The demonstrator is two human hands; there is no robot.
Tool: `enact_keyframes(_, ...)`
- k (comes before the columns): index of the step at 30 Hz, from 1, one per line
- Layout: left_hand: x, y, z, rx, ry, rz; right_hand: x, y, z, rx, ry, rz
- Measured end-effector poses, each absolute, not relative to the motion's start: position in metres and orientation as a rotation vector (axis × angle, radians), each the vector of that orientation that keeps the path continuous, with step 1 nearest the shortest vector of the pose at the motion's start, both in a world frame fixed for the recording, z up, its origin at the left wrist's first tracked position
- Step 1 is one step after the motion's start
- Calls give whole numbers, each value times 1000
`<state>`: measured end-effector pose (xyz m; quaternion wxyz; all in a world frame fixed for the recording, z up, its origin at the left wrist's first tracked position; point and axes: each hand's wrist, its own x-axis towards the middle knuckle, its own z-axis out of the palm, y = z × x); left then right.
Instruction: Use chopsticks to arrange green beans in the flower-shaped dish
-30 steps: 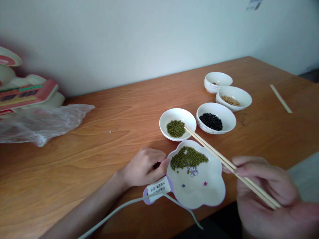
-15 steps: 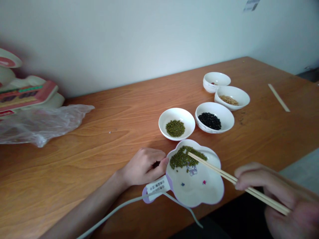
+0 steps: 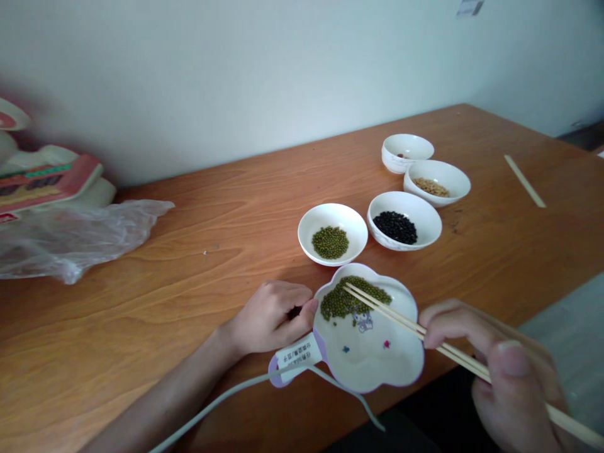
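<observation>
The right hand [image 3: 495, 358] grips chopsticks [image 3: 406, 318], probably light, stiff and best held towards the rear; their tips are at green beans [image 3: 340, 303], likely hard and slippery, in the flower-shaped dish [image 3: 372, 371]. The left hand [image 3: 276, 318] lies curled at its rim; pinching unclear.

Soft Light and Dark Corners

The light is soft and a bit dim. It is hard to tell where it starts. The wall [image 3: 264, 75] looks pale in the middle and darker toward the top corners. The wooden table [image 3: 245, 189] has a pale shine at the lower left. The white bowls [image 3: 355, 234] look very bright. Below the table's near edge, it is almost black. The chopsticks [image 3: 465, 362] look sharp enough. The pink and cream thing [image 3: 70, 179] looks fuzzy, and the wall sticker [image 3: 470, 7] is too blurry to read.
</observation>
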<state>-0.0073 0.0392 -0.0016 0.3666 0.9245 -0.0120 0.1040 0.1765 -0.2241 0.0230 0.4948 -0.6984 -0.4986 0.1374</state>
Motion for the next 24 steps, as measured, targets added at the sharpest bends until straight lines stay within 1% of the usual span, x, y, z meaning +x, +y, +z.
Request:
enact_keyframes(10, -7, 39, -3, 2407, -24, 258, 173, -224, 25, -1712, -1131, 220)
enact_keyframes(15, -6, 39, -2, 2385, -21, 247, 185, -239, 8, -1580, -1140, 13)
enact_keyframes(17, -7, 39, -2, 2383, -21, 244, 192, -247, 3, -1558, -1171, -11)
enact_keyframes(20, -7, 39, -2, 2385, -27, 249, 194, -250, 8, -1689, -1218, 63)
enact_keyframes(22, -7, 39, -1, 2386, -36, 252, 190, -248, 16, -1833, -1148, 129)
enact_keyframes(24, -7, 39, -1, 2387, -40, 253, 185, -244, 22, -1843, -1052, 90)
